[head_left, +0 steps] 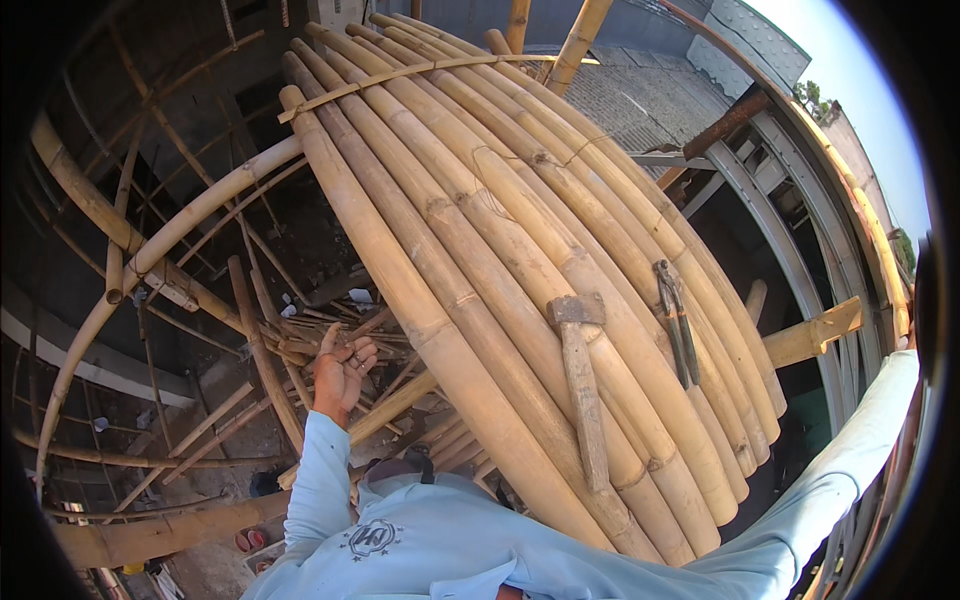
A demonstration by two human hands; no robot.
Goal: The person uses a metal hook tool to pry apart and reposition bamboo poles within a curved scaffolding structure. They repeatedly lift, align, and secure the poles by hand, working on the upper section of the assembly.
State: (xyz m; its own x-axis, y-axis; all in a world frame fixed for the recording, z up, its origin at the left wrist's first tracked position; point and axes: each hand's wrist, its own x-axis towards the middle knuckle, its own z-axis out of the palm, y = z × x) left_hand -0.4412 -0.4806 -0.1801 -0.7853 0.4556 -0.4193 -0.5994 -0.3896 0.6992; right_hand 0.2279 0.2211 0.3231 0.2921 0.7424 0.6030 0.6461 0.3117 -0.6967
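My left hand [343, 372] is raised beside the left edge of the bamboo platform [440, 335], palm up. Its fingers are loosely bent and apart, with nothing in them. My right arm [845, 435] in a light blue sleeve stretches out to the far right, and its hand is lost at the dark rim of the picture. On the bamboo poles lies a hammer [584, 400] with a rusty head and a worn wooden handle pointing toward me. To its right rests a pair of pincers [678, 325] with dark handles. Neither tool is touched by a hand.
A split bamboo strip [420, 70] crosses the far pole ends, and thin wire [490, 185] lies over the middle. Bamboo scaffolding [210, 210] stands at left above a lower floor strewn with sticks. Metal framing [790, 240] and a jutting bamboo piece [815, 333] are at right.
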